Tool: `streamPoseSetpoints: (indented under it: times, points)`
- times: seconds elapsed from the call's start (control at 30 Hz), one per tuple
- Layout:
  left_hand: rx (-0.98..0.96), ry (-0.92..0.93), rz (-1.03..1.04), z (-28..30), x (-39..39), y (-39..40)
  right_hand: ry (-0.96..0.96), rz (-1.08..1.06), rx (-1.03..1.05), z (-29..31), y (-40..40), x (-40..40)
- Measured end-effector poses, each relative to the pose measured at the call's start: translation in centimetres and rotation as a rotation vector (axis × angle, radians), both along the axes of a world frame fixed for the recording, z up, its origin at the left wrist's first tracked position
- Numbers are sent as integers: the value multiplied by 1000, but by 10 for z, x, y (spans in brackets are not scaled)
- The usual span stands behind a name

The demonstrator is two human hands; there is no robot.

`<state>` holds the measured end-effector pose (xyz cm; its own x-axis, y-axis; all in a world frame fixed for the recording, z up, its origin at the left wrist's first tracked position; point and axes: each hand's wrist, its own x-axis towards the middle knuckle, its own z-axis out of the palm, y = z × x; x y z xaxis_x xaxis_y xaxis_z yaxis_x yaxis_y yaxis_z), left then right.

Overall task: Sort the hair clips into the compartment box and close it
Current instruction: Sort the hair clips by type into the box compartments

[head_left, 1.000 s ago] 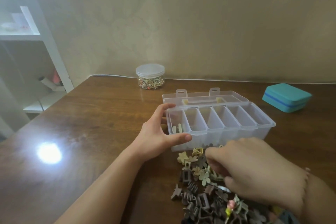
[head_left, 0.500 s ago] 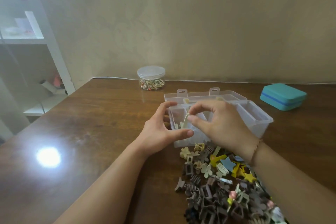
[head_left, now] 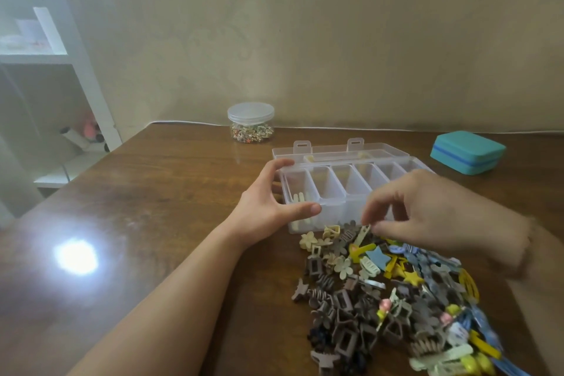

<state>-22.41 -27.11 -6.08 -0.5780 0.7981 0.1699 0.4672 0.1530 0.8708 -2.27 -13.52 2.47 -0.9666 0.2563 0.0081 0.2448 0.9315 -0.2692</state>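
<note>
**Hand and Arm Position**

Left hand (head_left: 268, 207): the bare forearm extends from the lower left edge of the view, forward and to the right. The palm faces right. The thumb is stretched out toward the right at the near side; the fingers (head_left: 279, 165) are curved at the far side, forming an open C-shape.

Right hand (head_left: 439, 217): it enters from the right edge, back of the hand up, slightly blurred. The thumb and forefinger tips are brought together, pointing down and left in a pinch. Whether they grip anything cannot be determined. The remaining fingers are loosely curled.
</note>
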Motion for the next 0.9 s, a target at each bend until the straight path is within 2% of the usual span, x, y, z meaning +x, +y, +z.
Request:
streamPoseSetpoints:
  times: [0.17,0.47,0.63,0.77,0.83,0.9]
  points:
    - [7,-16,-13,-1,-1,0,-63,-83,265,-11,-1,-6]
    - [-2,-30,-34,1,-1,-1,-129,-67,317,-27,-7,-13]
    - [-6,-31,-49,1,-2,-1,-80,-51,245,-19,0,-10]
    - [-4,-40,-52,1,-2,-1,37,-57,233,-4,1,3]
    - [-5,-43,-49,0,-3,-1,85,-68,114,4,-1,3]
    - [-5,-44,-46,1,-3,-1,247,-64,-104,11,-5,-6]
